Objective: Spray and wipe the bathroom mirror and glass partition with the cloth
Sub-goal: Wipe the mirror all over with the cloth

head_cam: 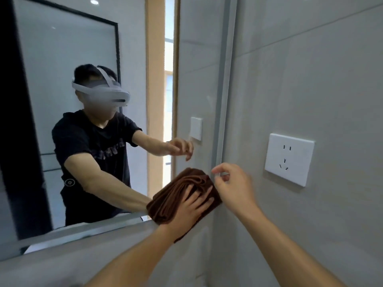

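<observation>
Head view: pressing cloth [176, 193] onto mirror [132, 48] w/ L hand [192, 208], fingers [196, 196] spread flat; cloth lying under fingertips, long axis up-right; R hand [232, 183] hovering beside, loosely curled, empty.

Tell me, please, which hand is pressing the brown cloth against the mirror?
The left hand, fingers flat on the brown cloth at the lower right corner of the mirror; the right hand beside it holds nothing.

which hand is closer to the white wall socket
Right. The right hand hangs just left of the wall socket, not touching it. The left hand is farther left, pressed flat on the brown cloth at the lower right corner of the mirror.
</observation>
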Available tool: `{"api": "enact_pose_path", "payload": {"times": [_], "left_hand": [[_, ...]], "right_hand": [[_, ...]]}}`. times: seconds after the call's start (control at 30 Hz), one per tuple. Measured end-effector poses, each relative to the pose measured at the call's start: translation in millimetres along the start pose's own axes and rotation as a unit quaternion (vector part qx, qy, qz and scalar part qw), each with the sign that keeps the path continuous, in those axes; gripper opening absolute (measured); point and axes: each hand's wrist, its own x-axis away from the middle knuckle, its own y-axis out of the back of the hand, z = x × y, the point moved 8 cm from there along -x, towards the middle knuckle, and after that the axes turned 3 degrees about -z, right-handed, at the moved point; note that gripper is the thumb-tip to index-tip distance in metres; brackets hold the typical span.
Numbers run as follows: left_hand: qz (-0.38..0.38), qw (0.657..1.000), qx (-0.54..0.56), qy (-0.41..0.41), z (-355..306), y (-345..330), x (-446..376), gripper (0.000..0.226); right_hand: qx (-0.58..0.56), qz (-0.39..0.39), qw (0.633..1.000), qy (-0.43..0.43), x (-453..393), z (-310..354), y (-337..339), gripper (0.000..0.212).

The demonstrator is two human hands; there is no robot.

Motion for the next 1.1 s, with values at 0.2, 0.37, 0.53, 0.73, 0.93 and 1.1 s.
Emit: {"api": "enact_pose_path", "payload": {"times": [0.2, 0.37, 0.53, 0.73, 0.93, 1.1], "left_hand": [[0.049, 0.992, -0.016, -0.113, 21.1, 5.3, 13.6, 0.062], [-0.022, 0.996, 0.002, -0.089, 113.9, 71.7, 3.9, 0.067], [-0.104, 0.989, -0.069, 0.077, 258.8, 173.2, -35.3, 0.063], [-0.109, 0.971, -0.092, 0.195, 254.2, 174.8, 1.0, 0.066], [0.0, 0.997, -0.028, 0.075, 130.1, 73.8, 120.6, 0.07], [0.085, 0.991, -0.088, -0.059, 127.0, 61.7, 173.1, 0.072]], "right_hand": [[-0.004, 0.0, 1.0, -0.02, 4.8, -0.4, -16.7, 0.022], [-0.021, -0.032, 0.999, 0.001, -4.2, 26.2, -8.6, 0.025], [-0.068, -0.074, 0.995, 0.014, -10.6, 57.8, -16.1, 0.025], [-0.086, -0.057, 0.995, 0.001, 6.5, 78.7, -43.6, 0.024], [-0.076, -0.055, 0.996, 0.013, 25.9, 99.0, -52.6, 0.023], [-0.07, -0.036, 0.997, 0.013, 37.0, 107.9, -48.4, 0.022]]}}
